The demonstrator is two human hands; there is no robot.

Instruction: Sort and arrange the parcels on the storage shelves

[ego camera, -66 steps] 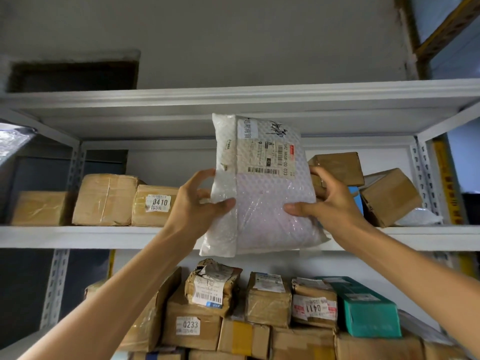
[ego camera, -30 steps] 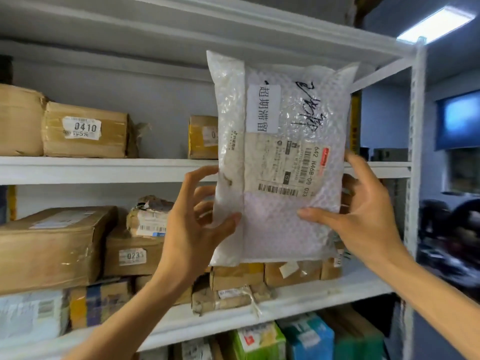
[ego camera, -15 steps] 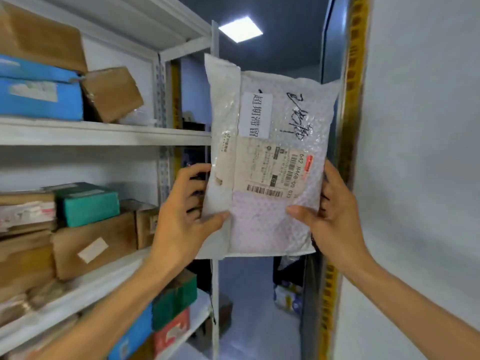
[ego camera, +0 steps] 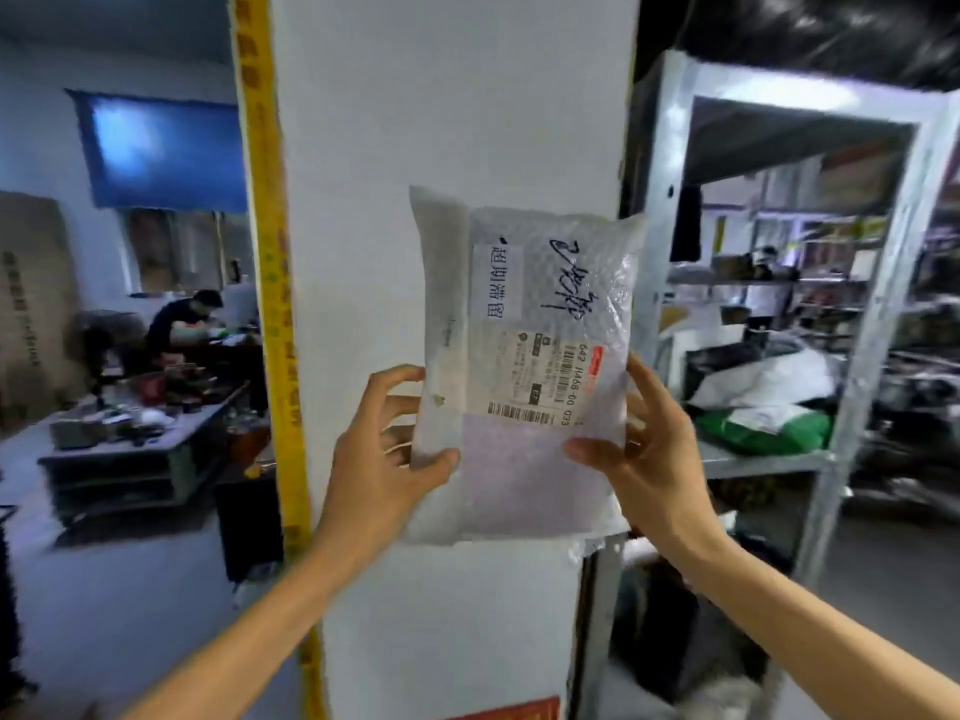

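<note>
Parcel (ego camera: pixel 524 366): I hold it upright before the pillar (ego camera: pixel 441 122), label facing me for reading
Left hand (ego camera: pixel 382 459): pinches lower left edge, thumb in front
Right hand (ego camera: pixel 649 454): pinches lower right edge
Shelf (ego camera: pixel 758 464): right of the parcel, likely where it goes

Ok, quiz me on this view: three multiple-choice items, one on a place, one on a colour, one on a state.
1. What stands right behind the parcel? A a row of boxes; B a white pillar; C a window.
2. The strip down the pillar's left edge is: A red; B green; C yellow.
3. The parcel is: A gripped by both hands; B gripped by one hand only; C lying on a shelf.

Key: 1 B, the pillar fills the view behind it. 2 C, the strip is plainly yellow. 3 A, the left hand and the right hand each pinch a lower side.
</note>
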